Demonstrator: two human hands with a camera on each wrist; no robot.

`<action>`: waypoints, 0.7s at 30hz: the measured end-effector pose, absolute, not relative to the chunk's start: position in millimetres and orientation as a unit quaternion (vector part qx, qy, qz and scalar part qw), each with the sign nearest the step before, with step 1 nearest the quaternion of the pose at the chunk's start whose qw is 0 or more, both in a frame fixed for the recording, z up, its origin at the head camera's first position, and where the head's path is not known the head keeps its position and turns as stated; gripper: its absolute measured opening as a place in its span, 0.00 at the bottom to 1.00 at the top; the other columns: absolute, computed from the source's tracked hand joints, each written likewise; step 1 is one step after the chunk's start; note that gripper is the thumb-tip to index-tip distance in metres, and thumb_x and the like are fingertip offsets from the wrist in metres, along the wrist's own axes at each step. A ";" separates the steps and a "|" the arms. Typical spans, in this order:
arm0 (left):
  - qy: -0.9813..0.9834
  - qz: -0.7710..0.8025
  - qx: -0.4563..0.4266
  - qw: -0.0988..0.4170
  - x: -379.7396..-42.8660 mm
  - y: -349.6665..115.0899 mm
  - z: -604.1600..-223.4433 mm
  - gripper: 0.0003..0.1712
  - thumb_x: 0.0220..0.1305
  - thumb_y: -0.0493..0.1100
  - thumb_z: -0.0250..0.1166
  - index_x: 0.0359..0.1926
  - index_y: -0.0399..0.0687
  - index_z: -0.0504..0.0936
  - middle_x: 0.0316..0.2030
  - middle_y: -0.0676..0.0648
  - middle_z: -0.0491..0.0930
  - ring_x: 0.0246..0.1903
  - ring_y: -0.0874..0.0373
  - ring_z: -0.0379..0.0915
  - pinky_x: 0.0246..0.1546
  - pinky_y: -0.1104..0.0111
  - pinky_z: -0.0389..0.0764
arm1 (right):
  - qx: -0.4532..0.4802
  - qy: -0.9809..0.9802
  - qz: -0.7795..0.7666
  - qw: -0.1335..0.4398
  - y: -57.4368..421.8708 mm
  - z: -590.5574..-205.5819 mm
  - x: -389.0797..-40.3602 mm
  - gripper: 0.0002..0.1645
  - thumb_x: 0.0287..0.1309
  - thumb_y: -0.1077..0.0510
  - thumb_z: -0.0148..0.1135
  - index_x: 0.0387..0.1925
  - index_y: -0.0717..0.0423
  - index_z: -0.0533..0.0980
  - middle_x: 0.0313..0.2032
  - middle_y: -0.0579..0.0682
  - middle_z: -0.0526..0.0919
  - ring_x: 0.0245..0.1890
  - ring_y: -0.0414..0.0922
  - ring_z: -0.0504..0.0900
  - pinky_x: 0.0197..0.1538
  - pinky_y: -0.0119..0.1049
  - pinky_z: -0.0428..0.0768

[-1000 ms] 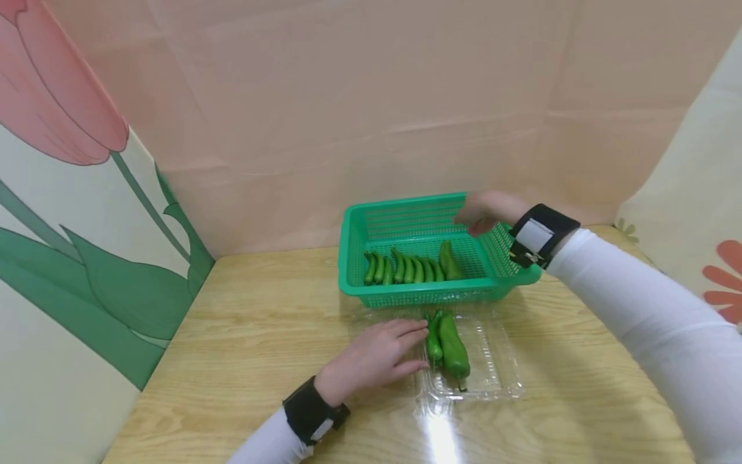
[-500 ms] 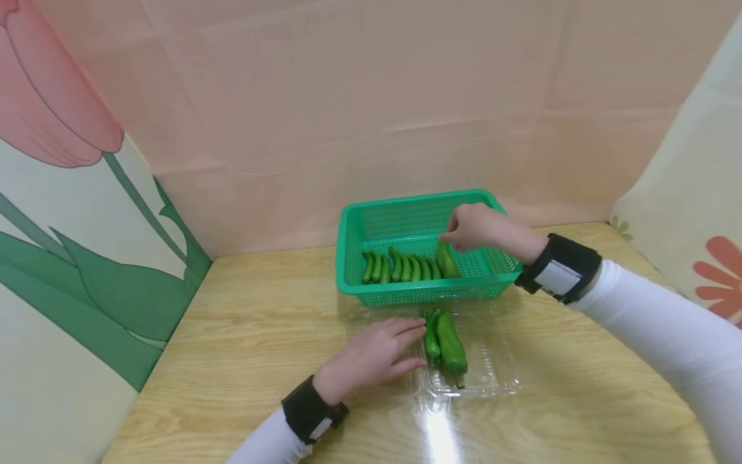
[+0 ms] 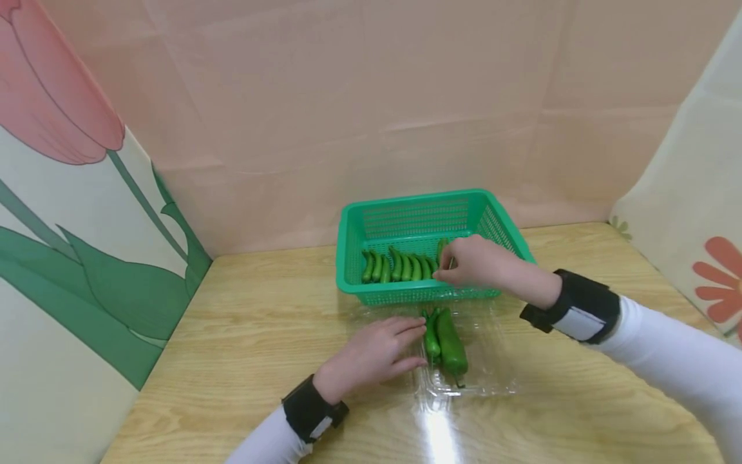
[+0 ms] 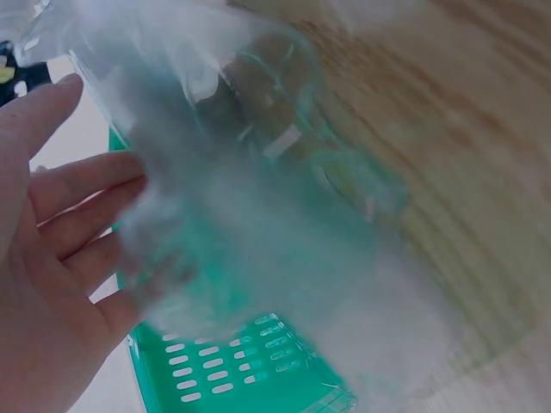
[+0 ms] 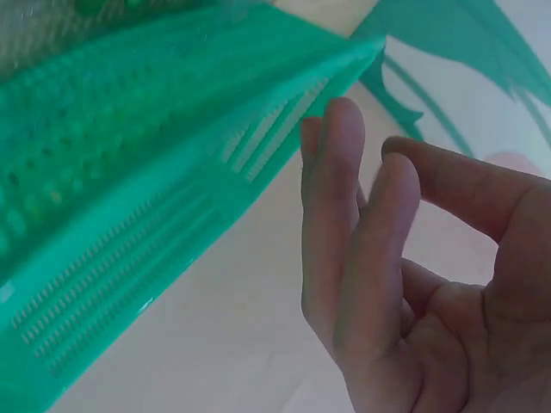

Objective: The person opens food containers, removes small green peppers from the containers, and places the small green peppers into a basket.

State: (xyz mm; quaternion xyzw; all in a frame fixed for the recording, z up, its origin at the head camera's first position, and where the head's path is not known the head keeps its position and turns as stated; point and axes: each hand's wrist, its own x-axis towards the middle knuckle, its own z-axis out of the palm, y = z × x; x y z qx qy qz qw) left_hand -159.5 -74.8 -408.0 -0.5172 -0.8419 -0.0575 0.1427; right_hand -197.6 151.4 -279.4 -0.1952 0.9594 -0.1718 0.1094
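Note:
My left hand (image 3: 371, 351) reaches over the clear plastic clamshell box (image 3: 487, 354), fingers extended, tips by two green peppers. The smaller pepper (image 3: 431, 338) lies left of the larger pepper (image 3: 451, 341). In the left wrist view, straight fingers (image 4: 90, 185) meet blurred clear plastic (image 4: 275, 206). My right hand (image 3: 481, 261), fingers bent, is over the front right of the green basket (image 3: 359, 291), in front of a thick green pepper (image 3: 442, 246), whose lower part it covers. In the right wrist view, nothing shows between thumb and fingers, but their tips partly overlap.
Several small green peppers (image 3: 400, 267) lie in a row along the basket's front. The box stands just before the basket on a wooden table (image 3: 261, 309). A plain pink cloth (image 3: 371, 116) hangs behind, with flower-printed cloths on both sides.
My right hand has come down from the basket's back right, past the thick pepper's top, to its lower part near the front rim. The left hand has stayed in place.

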 end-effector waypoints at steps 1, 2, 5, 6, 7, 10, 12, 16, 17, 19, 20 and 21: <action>-0.842 -0.058 -0.518 0.143 -159.3 -74.8 -407.8 0.32 0.64 0.62 0.56 0.59 0.44 0.75 0.61 0.46 0.73 0.59 0.57 0.71 0.63 0.70 0.71 | -0.198 0.959 -0.171 0.112 150.4 -281.6 -194.5 0.12 0.61 0.49 0.61 0.34 0.54 0.81 0.21 0.45 0.82 0.21 0.40 0.79 0.25 0.32 0.76; -0.842 -0.059 -0.517 0.143 -159.2 -74.8 -407.7 0.32 0.64 0.62 0.56 0.59 0.44 0.75 0.61 0.46 0.73 0.59 0.57 0.71 0.63 0.70 0.71 | -0.200 0.958 -0.173 0.115 149.4 -283.9 -191.6 0.12 0.60 0.50 0.61 0.34 0.54 0.81 0.21 0.45 0.82 0.21 0.39 0.79 0.25 0.32 0.77; -0.841 -0.058 -0.517 0.144 -159.1 -74.8 -407.7 0.32 0.64 0.62 0.56 0.59 0.44 0.75 0.61 0.46 0.73 0.59 0.57 0.71 0.63 0.70 0.71 | -0.204 0.956 -0.176 0.119 146.6 -290.5 -183.7 0.11 0.59 0.50 0.63 0.34 0.54 0.82 0.21 0.44 0.82 0.21 0.38 0.79 0.24 0.31 0.78; -0.841 -0.058 -0.517 0.145 -159.1 -74.7 -407.9 0.32 0.65 0.62 0.56 0.59 0.44 0.75 0.61 0.46 0.74 0.59 0.57 0.71 0.63 0.70 0.71 | -0.204 0.955 -0.176 0.121 145.6 -292.4 -181.2 0.11 0.59 0.50 0.63 0.34 0.54 0.82 0.21 0.43 0.82 0.20 0.37 0.78 0.24 0.31 0.78; -0.841 -0.057 -0.518 0.145 -159.2 -74.7 -408.2 0.32 0.65 0.62 0.55 0.59 0.44 0.75 0.61 0.46 0.73 0.59 0.57 0.71 0.63 0.70 0.71 | -0.204 0.955 -0.175 0.122 144.5 -294.2 -178.9 0.11 0.58 0.50 0.63 0.33 0.53 0.82 0.21 0.43 0.82 0.20 0.37 0.78 0.24 0.31 0.78; -0.841 -0.056 -0.517 0.147 -159.2 -74.6 -408.4 0.32 0.65 0.63 0.55 0.59 0.44 0.75 0.61 0.46 0.74 0.59 0.57 0.71 0.63 0.70 0.71 | -0.198 0.956 -0.176 0.128 142.2 -300.0 -172.6 0.11 0.58 0.50 0.64 0.33 0.53 0.82 0.20 0.42 0.81 0.20 0.37 0.78 0.23 0.30 0.79; -0.842 -0.057 -0.517 0.147 -159.0 -74.6 -408.3 0.32 0.65 0.63 0.55 0.59 0.44 0.75 0.61 0.46 0.74 0.59 0.57 0.71 0.63 0.70 0.71 | -0.195 0.957 -0.170 0.132 141.2 -304.6 -169.3 0.11 0.57 0.49 0.65 0.32 0.53 0.83 0.20 0.42 0.81 0.19 0.36 0.78 0.23 0.30 0.79; -0.843 -0.060 -0.514 0.143 -158.9 -74.7 -408.0 0.32 0.65 0.62 0.55 0.59 0.44 0.75 0.61 0.46 0.73 0.59 0.57 0.71 0.63 0.70 0.71 | -0.202 0.960 -0.150 0.123 142.4 -316.9 -165.1 0.10 0.55 0.51 0.67 0.27 0.53 0.82 0.19 0.42 0.80 0.17 0.35 0.76 0.22 0.29 0.78; -0.844 -0.060 -0.514 0.142 -158.8 -74.8 -407.8 0.32 0.65 0.62 0.55 0.59 0.44 0.75 0.61 0.46 0.73 0.59 0.57 0.71 0.63 0.70 0.71 | -0.205 0.961 -0.145 0.119 142.9 -320.2 -164.4 0.10 0.54 0.51 0.68 0.25 0.53 0.82 0.18 0.42 0.79 0.16 0.35 0.75 0.21 0.29 0.76; -0.844 -0.060 -0.514 0.141 -158.9 -74.8 -407.8 0.32 0.65 0.63 0.55 0.59 0.44 0.75 0.61 0.46 0.73 0.59 0.57 0.71 0.63 0.70 0.71 | -0.204 0.962 -0.138 0.113 143.5 -326.6 -162.9 0.13 0.53 0.51 0.68 0.19 0.53 0.80 0.13 0.40 0.75 0.14 0.35 0.72 0.18 0.27 0.72; -0.844 -0.060 -0.514 0.141 -159.2 -74.8 -408.2 0.32 0.65 0.63 0.54 0.59 0.44 0.74 0.61 0.46 0.73 0.60 0.57 0.71 0.63 0.70 0.71 | -0.201 0.963 -0.140 0.113 143.6 -329.3 -162.1 0.15 0.52 0.51 0.68 0.16 0.52 0.77 0.11 0.40 0.71 0.12 0.35 0.69 0.16 0.27 0.69; -0.844 -0.060 -0.514 0.141 -159.2 -74.9 -408.1 0.33 0.65 0.63 0.54 0.59 0.44 0.74 0.61 0.46 0.73 0.60 0.57 0.71 0.63 0.70 0.71 | -0.199 0.964 -0.137 0.109 143.6 -331.9 -161.3 0.18 0.52 0.51 0.68 0.13 0.51 0.74 0.10 0.39 0.68 0.11 0.35 0.66 0.15 0.26 0.65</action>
